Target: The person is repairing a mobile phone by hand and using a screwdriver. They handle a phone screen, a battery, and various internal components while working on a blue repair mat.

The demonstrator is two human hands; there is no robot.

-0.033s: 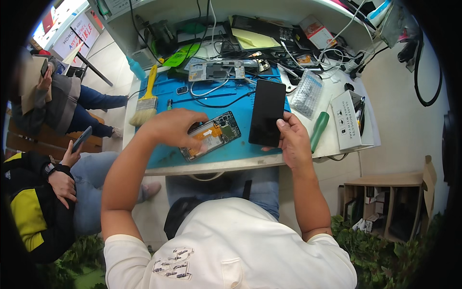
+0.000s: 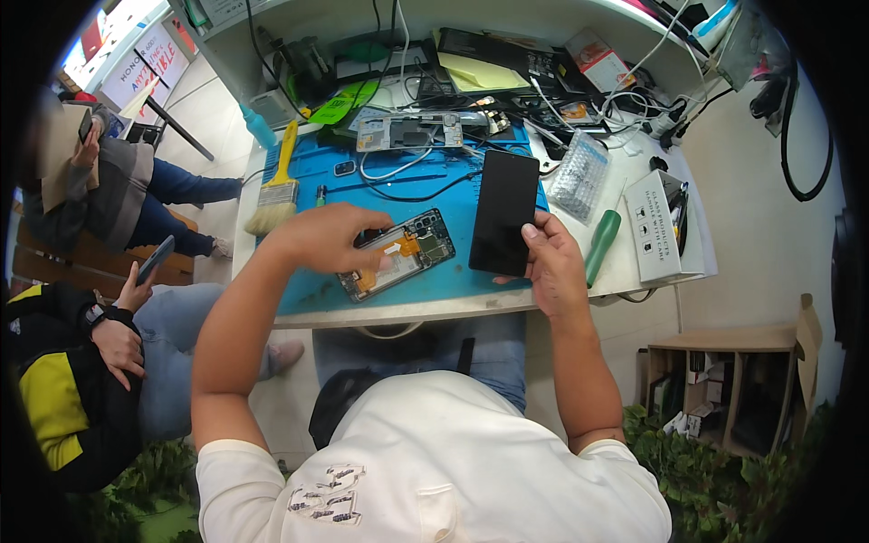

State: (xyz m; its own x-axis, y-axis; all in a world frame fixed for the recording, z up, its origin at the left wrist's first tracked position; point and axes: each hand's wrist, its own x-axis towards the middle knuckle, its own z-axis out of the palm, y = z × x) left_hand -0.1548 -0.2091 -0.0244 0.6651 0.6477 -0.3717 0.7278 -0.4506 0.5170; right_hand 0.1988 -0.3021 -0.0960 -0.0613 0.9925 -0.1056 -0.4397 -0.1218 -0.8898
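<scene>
Pale floor tiles (image 2: 204, 104) spread left of the white workbench (image 2: 618, 269), where a slatted wooden bench (image 2: 167, 269) stands. Right of the workbench rises an off-white wall (image 2: 783, 249); toward its near right stand a low open-fronted wooden cabinet (image 2: 720, 338) and leafy greenery (image 2: 715, 484).

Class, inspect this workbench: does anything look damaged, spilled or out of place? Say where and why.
Nothing looks spilled. The opened smartphone by the left hand looks odd because its inner parts lie bare, though no clear damage shows. Toward the back right of the workbench, white cables lie in an untidy tangle.
</scene>
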